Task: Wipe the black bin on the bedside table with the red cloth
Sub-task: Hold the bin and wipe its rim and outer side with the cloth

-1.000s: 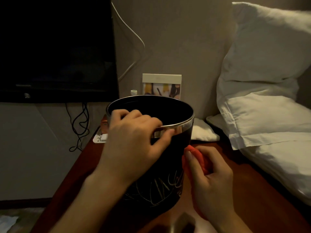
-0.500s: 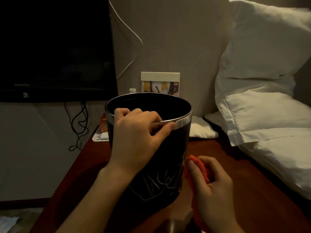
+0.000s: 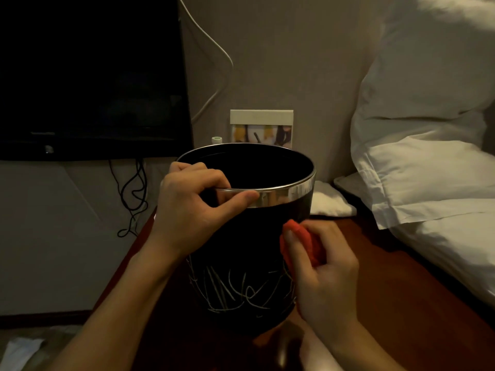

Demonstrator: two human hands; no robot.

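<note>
The black bin (image 3: 241,258) with a silver rim and pale scribbled lines stands upright on the dark red-brown bedside table (image 3: 388,277). My left hand (image 3: 192,207) grips its near rim, fingers curled over the edge into the bin and thumb lying along the silver band. Bunched in my right hand (image 3: 321,271) is the red cloth (image 3: 302,239), which I press against the bin's right side, below the rim. Most of the cloth is hidden by my fingers.
White pillows (image 3: 423,156) crowd the table's right side, and a small white pad (image 3: 330,203) lies behind the bin. A picture card (image 3: 261,127) leans on the wall. A dark TV (image 3: 88,76) with dangling cables (image 3: 134,194) hangs at left.
My right hand with the red cloth has slid up the bin's right side toward the rim. My left hand keeps its grip on the rim.
</note>
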